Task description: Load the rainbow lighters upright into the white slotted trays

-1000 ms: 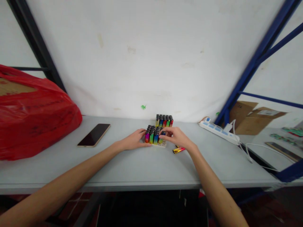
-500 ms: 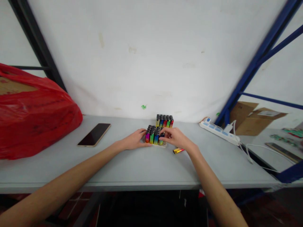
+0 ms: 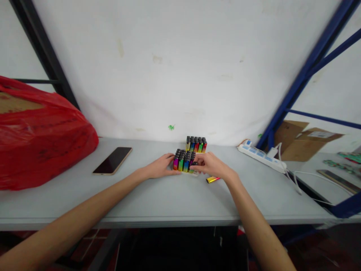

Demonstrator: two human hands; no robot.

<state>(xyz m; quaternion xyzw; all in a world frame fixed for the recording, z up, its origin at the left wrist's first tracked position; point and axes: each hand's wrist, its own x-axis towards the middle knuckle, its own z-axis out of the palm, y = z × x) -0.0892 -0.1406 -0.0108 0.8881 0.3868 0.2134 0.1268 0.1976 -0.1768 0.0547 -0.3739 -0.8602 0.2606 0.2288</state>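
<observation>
Several upright lighters (image 3: 181, 164) with black tops and shiny rainbow bodies stand in rows in a pale tray (image 3: 184, 173). My left hand (image 3: 162, 166) grips the left end of this tray, thumb along the front and fingers behind. At the right end, my right hand (image 3: 208, 165) pinches a lighter whose dark top shows at the fingertips; its body is mostly hidden. A loose yellow-and-red lighter (image 3: 212, 179) lies on the table just below my right hand. Behind stands a second block of upright lighters (image 3: 196, 143), close to the wall.
A dark-screened phone (image 3: 113, 161) lies on the grey table (image 3: 169, 199) to the left, near a red plastic bag (image 3: 47, 139). On the right are a white power strip (image 3: 261, 158) with cables, a blue metal frame (image 3: 299, 81) and a cardboard box (image 3: 301, 145).
My right hand has moved down slightly at the tray's right end, its fingers drawing closer together around the lighter. My left hand has stayed where it was.
</observation>
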